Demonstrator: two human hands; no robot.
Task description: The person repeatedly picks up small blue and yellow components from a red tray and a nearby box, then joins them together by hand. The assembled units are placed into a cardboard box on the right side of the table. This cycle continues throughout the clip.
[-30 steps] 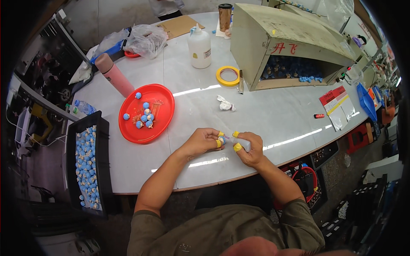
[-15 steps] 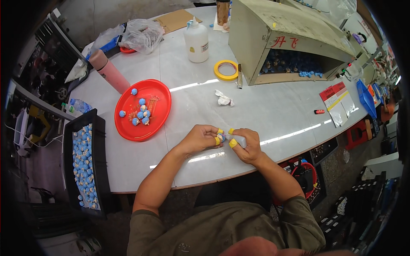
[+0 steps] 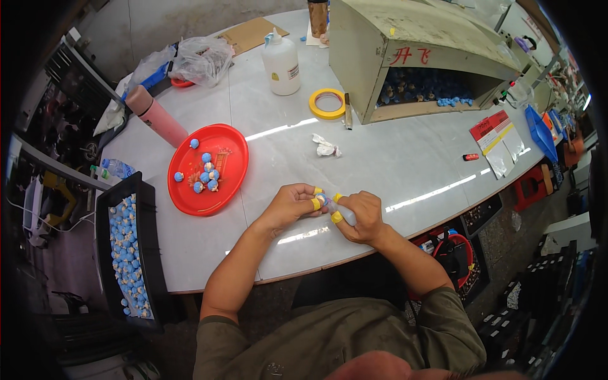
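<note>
Left grip (image 3: 294, 204) pinching the ball (image 3: 322, 199), likely light and stiff, best held by its sides; right grip (image 3: 363, 217) wrapped round the bottle (image 3: 347, 215), probably soft, squeezable mid-body!

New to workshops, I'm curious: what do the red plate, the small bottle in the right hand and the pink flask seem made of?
Red plate: likely smooth plastic, by its even colour and raised rim. Small bottle: probably plastic, cloudy and translucent. Pink flask: satin-smooth, perhaps painted metal, plastic possible.

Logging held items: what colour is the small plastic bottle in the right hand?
The bottle is translucent whitish, clearest in the head view.
</note>
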